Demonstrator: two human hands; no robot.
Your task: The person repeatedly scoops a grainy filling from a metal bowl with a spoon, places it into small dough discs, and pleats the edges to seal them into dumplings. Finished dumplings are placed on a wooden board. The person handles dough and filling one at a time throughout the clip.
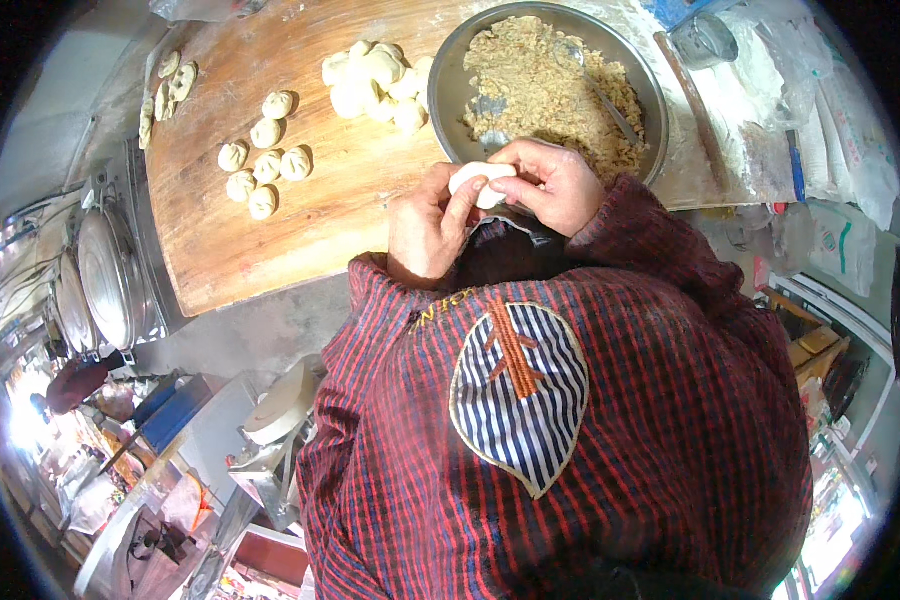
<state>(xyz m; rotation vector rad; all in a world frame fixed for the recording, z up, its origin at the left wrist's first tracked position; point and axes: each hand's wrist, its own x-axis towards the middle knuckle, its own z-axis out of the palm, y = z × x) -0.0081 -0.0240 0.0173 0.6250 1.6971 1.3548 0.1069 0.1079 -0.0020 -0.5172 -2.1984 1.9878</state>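
Observation:
Between my two hands is a piece of white dough (483, 183), pinched by the fingers of both. My left hand (425, 222) grips its left side with thumb and fingers. My right hand (555, 183) closes on its right side, the thumb pressed against the near edge. Whether the dough has filling inside is hidden. Just beyond my hands stands a large metal bowl (444, 112) of crumbly tan filling (545, 85), with a spoon (610, 108) stuck in it. Left of the bowl lies a heap of flat dough rounds (375, 80).
Several pleated buns (266, 167) sit on the wooden board (210, 250), with more dough pieces (173, 88) at its far left. A rolling pin (692, 110) and a metal cup (707, 42) lie right of the bowl. Big round metal lids (110, 280) stand beyond the board's left edge.

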